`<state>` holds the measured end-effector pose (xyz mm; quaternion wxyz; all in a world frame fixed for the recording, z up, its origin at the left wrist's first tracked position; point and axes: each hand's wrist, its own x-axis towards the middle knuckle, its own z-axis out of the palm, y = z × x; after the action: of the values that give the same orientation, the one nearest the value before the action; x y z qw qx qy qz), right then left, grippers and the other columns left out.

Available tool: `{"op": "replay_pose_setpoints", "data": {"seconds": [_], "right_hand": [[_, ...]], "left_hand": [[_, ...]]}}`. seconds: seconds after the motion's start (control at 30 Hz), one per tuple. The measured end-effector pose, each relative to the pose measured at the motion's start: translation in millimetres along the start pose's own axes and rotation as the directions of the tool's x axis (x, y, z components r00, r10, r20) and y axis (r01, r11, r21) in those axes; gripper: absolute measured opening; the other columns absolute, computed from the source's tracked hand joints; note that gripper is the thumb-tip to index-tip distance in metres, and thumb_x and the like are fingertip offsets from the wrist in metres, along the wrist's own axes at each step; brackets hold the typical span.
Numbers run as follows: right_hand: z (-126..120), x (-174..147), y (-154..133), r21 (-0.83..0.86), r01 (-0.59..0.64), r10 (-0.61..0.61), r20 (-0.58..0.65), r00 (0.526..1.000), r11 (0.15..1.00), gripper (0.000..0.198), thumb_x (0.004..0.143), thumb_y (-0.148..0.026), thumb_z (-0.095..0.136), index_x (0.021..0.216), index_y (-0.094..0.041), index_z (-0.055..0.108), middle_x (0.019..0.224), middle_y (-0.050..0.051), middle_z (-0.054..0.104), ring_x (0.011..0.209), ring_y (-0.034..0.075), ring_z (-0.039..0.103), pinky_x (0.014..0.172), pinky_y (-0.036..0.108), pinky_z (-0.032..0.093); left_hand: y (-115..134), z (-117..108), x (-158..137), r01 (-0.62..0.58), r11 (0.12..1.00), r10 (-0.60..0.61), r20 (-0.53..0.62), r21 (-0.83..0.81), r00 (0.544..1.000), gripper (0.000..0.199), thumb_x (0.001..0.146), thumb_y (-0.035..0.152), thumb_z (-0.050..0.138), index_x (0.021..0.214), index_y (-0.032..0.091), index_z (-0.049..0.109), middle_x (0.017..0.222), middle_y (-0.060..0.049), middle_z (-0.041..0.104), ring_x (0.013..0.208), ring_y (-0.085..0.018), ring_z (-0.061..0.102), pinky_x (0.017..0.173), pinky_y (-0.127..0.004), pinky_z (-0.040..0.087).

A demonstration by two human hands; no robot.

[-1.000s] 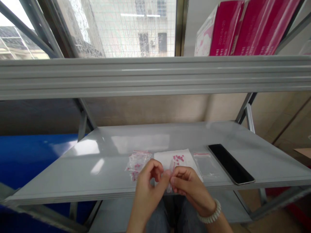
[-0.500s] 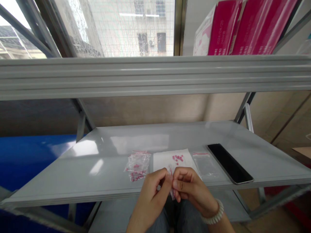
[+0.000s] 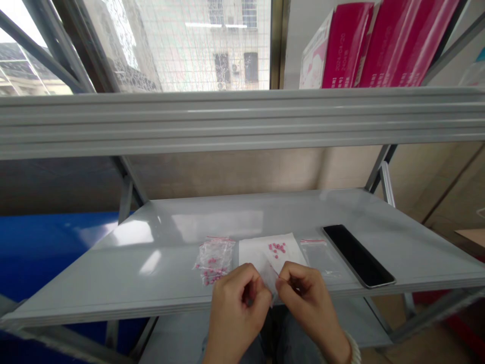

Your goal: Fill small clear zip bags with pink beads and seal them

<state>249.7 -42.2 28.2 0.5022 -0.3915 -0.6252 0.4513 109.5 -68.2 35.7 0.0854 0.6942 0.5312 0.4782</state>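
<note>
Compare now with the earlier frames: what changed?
The right hand has shifted right and the left hand lower, so their fingertips have parted; the clear zip bag between them shows more spread out. No fresh grasp or release visible. Unchanged: piled bags, pink pieces on white paper, flat empty bag, phone.

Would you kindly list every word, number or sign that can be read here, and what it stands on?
"2024/04/20": on the leftmost magenta box, slightly blurred.
Its other print: too blurred to read.
Print on the magenta boxes to its right: too blurred.
Stacked plastic bags: none legible.
</note>
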Motion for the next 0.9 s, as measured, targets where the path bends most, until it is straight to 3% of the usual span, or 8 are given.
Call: {"op": "replay_pose_setpoints", "data": {"seconds": [0.07, 0.13, 0.2, 0.27, 0.4, 0.63, 0.9], "right_hand": [[-1.2, -0.3, -0.8, -0.008, -0.019, 0.019, 0.017, 1.000, 1.000, 0.023, 0.071, -0.028, 0.052, 0.051, -0.021, 0.043, 0.047, -0.005, 0.037, 0.046, 0.009, 0.033, 0.045, 0.023, 0.025], [-1.9, -0.6, -0.7, 0.007, -0.042, 0.042, 0.053, 0.998, 0.999, 0.023, 0.070, -0.030, 0.051, 0.051, -0.022, 0.042, 0.047, -0.005, 0.036, 0.046, 0.009, 0.032, 0.045, 0.024, 0.025], [-2.3, -1.1, -0.6, 0.024, -0.058, 0.056, 0.079, 0.995, 0.998, 0.022, 0.069, -0.030, 0.050, 0.051, -0.022, 0.041, 0.047, -0.006, 0.034, 0.046, 0.009, 0.031, 0.045, 0.023, 0.025], [-2.7, -1.4, -0.9, 0.035, -0.068, 0.065, 0.086, 0.994, 0.997, 0.021, 0.068, -0.029, 0.050, 0.050, -0.022, 0.040, 0.047, -0.006, 0.033, 0.046, 0.009, 0.030, 0.045, 0.023, 0.024], [-3.9, -0.6, -2.2, 0.055, -0.086, 0.082, 0.068, 0.994, 0.995, 0.020, 0.065, -0.028, 0.050, 0.048, -0.022, 0.040, 0.046, -0.006, 0.033, 0.045, 0.008, 0.029, 0.044, 0.023, 0.023], [-5.7, 0.4, -2.2, 0.113, -0.152, 0.144, 0.081, 0.986, 0.982, 0.022, 0.066, -0.029, 0.052, 0.048, -0.022, 0.042, 0.040, -0.005, 0.039, 0.041, 0.008, 0.031, 0.043, 0.023, 0.024], [-9.6, 1.5, -1.2, 0.107, -0.164, 0.156, 0.079, 0.985, 0.981, 0.025, 0.071, -0.034, 0.052, 0.051, -0.023, 0.042, 0.041, -0.006, 0.040, 0.040, 0.008, 0.032, 0.043, 0.023, 0.025]], "left_hand": [[-1.6, -4.4, 0.2, -0.018, 0.999, 0.018, -0.010, -0.048, 1.000, 0.026, 0.079, 0.017, 0.053, 0.058, 0.022, 0.039, 0.052, 0.006, 0.042, 0.047, -0.010, 0.044, 0.047, -0.021, 0.034], [-4.4, -7.7, -0.2, -0.059, 0.990, 0.064, 0.034, -0.127, 0.997, 0.014, 0.075, 0.027, 0.069, 0.078, 0.021, 0.057, 0.075, 0.000, 0.062, 0.068, -0.016, 0.060, 0.061, -0.025, 0.048], [-7.9, -8.3, -1.4, -0.081, 0.979, 0.106, 0.134, -0.185, 0.985, 0.061, 0.061, 0.029, 0.084, 0.116, 0.022, 0.059, 0.116, -0.009, 0.066, 0.104, -0.026, 0.063, 0.087, -0.036, 0.053], [-10.9, -6.4, -2.7, -0.055, 0.979, 0.098, 0.221, -0.195, 0.970, 0.085, 0.055, 0.022, 0.089, 0.131, 0.027, 0.052, 0.134, -0.011, 0.059, 0.120, -0.030, 0.058, 0.101, -0.044, 0.049], [-13.7, -1.9, -3.7, 0.006, 0.981, 0.037, 0.220, -0.192, 0.975, 0.072, 0.056, 0.011, 0.085, 0.120, 0.028, 0.059, 0.121, -0.007, 0.066, 0.112, -0.029, 0.063, 0.095, -0.044, 0.053], [-17.7, 1.7, -3.5, -0.018, 0.985, 0.050, 0.184, -0.169, 0.982, 0.078, 0.051, 0.016, 0.089, 0.123, 0.027, 0.060, 0.125, -0.010, 0.065, 0.118, -0.033, 0.061, 0.099, -0.049, 0.051], [-12.8, 6.2, 1.4, -0.111, 0.954, 0.134, 0.064, -0.280, 0.989, 0.056, 0.062, 0.013, 0.077, 0.114, 0.026, 0.060, 0.106, -0.003, 0.069, 0.096, -0.023, 0.067, 0.084, -0.033, 0.055]]}}
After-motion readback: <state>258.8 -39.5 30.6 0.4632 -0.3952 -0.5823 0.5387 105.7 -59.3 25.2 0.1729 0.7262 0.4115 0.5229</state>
